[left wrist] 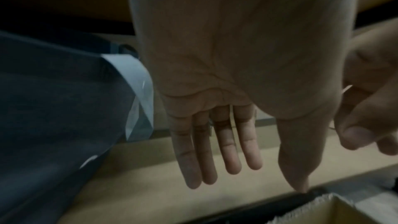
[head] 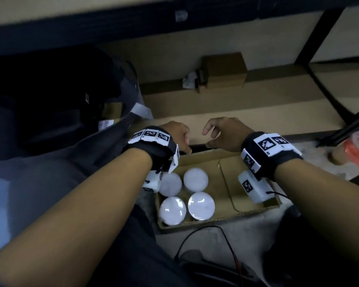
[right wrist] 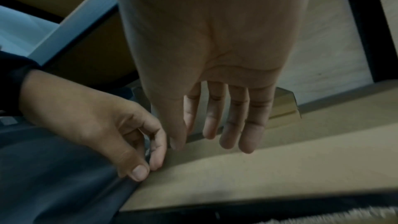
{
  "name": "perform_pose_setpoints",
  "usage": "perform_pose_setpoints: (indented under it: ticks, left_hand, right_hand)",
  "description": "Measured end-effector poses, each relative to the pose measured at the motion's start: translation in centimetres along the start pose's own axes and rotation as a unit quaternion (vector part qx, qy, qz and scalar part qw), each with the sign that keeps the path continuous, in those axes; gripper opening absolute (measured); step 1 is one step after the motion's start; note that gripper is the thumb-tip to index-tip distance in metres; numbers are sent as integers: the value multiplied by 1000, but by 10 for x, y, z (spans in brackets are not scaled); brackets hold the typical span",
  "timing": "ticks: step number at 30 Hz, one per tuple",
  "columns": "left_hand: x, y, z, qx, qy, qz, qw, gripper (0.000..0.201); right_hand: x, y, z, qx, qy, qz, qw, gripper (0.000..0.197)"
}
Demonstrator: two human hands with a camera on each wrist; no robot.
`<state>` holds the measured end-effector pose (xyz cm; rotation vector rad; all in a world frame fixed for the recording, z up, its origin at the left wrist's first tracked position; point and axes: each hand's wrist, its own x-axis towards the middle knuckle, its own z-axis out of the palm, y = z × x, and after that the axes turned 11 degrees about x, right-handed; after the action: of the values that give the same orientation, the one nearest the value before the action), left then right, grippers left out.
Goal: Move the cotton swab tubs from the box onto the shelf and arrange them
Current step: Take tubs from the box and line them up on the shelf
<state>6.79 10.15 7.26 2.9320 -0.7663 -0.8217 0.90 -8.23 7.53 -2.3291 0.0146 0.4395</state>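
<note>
Several cotton swab tubs (head: 195,179) with white round lids stand upright in the left half of an open cardboard box (head: 226,183) on the floor. The low tan shelf board (head: 247,121) lies just beyond the box. My left hand (head: 184,141) hovers over the box's far edge with fingers loosely curled and nothing in it; its thumb tip (left wrist: 301,186) touches the shelf's dark front edge. My right hand (head: 207,138) hangs beside it, fingers (right wrist: 232,125) relaxed and empty. The box's right half holds no tubs.
A small brown carton (head: 224,69) and a crumpled white scrap (head: 189,79) sit at the back of the shelf. A black frame post (head: 311,38) rises at the right. An orange plastic bag (head: 352,150) lies right; cables (head: 205,245) trail before the box.
</note>
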Motion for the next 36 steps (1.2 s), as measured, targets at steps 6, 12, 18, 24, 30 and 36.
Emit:
perform_pose_setpoints:
  ticks: [6, 12, 18, 24, 30, 36]
  left_hand:
    - [19, -18, 47, 2, -77, -7, 997, 44]
    - [26, -29, 101, 13, -105, -25, 994, 71]
    - [31, -28, 124, 13, -106, -38, 994, 52]
    - [40, -37, 148, -1, -89, -51, 995, 73]
    - [40, -38, 178, 2, -80, -82, 993, 98]
    - [42, -36, 182, -5, -81, -99, 992, 106]
  right_hand:
    - [14, 33, 47, 7, -39, 25, 999, 37]
    - [25, 59, 98, -18, -72, 49, 996, 58]
    - [33, 73, 131, -29, -95, 70, 993, 75]
    - [35, 86, 149, -43, -96, 78, 991, 82]
    - [34, 95, 172, -49, -79, 83, 992, 82]
    - [38, 100, 184, -75, -52, 70, 993, 92]
